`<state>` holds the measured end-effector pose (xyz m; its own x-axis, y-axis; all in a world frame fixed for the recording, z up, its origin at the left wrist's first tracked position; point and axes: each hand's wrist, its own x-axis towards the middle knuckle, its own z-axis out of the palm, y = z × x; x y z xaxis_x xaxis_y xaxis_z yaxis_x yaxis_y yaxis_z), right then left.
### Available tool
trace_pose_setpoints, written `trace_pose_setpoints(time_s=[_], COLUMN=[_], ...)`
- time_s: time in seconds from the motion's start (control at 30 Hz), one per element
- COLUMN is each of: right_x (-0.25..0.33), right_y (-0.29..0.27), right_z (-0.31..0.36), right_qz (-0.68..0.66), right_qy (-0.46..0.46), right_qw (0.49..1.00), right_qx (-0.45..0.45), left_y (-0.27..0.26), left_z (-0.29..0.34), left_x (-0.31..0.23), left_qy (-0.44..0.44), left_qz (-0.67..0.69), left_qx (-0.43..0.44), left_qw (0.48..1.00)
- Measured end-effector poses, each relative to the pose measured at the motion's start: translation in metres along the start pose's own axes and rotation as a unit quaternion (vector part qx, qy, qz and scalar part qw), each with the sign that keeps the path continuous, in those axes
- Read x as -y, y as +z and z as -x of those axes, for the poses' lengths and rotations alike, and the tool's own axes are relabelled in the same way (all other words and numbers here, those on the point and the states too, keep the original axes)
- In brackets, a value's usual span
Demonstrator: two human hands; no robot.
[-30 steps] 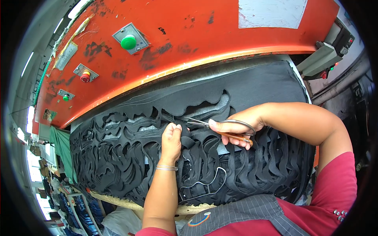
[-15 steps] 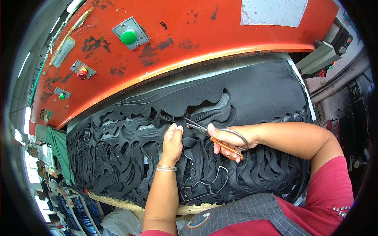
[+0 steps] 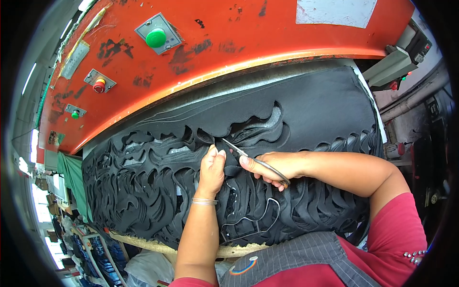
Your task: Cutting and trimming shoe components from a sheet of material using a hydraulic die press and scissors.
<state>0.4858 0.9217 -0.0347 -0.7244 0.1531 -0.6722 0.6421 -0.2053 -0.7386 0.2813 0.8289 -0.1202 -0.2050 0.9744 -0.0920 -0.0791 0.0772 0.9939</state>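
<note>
A deep stack of black felt-like sheets [image 3: 325, 100] lies before me, its near part cut into many wavy strips and holes. My left hand [image 3: 210, 173] pinches the edge of the black material near the middle, fingers closed. In my right hand [image 3: 273, 167] is a pair of scissors [image 3: 236, 148] with metal blades and a dark ring handle. The blade tips touch the material just right of my left fingertips, and the blades look nearly closed together. My right fingers hide much of the handles.
An orange machine beam [image 3: 229, 33] spans the far side, carrying a large green button [image 3: 156, 38] and a red knob [image 3: 99, 85]. A grey metal bracket [image 3: 392, 67] sits at the far right. At left hangs a green cloth [image 3: 74, 179]; white plastic bags [image 3: 149, 270] lie below.
The scissor blades have come together, and my right hand has turned so the orange handle no longer shows. My left hand keeps its pinch on the black material.
</note>
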Motion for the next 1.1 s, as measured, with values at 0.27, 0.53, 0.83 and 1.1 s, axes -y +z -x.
trace_pose_setpoints(time_s=[0.27,0.53,0.83,1.1], right_x=[0.001,0.000,-0.006,-0.007], right_y=[-0.007,-0.002,-0.004,-0.006], right_z=[0.002,0.007,0.009,0.015], right_qz=[0.149,0.217,0.166,0.119], right_qy=[-0.030,-0.070,-0.070,-0.043], right_qw=[0.988,0.973,0.981,0.988], right_qx=[-0.017,-0.045,-0.066,-0.092], left_y=[0.002,0.006,-0.004,-0.014], left_z=[0.004,0.006,0.008,0.017], left_x=[-0.004,-0.014,-0.025,-0.064], left_qy=[-0.003,-0.018,-0.071,-0.125], left_qz=[0.048,0.054,0.106,0.226], left_qx=[-0.012,-0.012,0.014,0.059], left_qw=[0.999,0.998,0.992,0.964])
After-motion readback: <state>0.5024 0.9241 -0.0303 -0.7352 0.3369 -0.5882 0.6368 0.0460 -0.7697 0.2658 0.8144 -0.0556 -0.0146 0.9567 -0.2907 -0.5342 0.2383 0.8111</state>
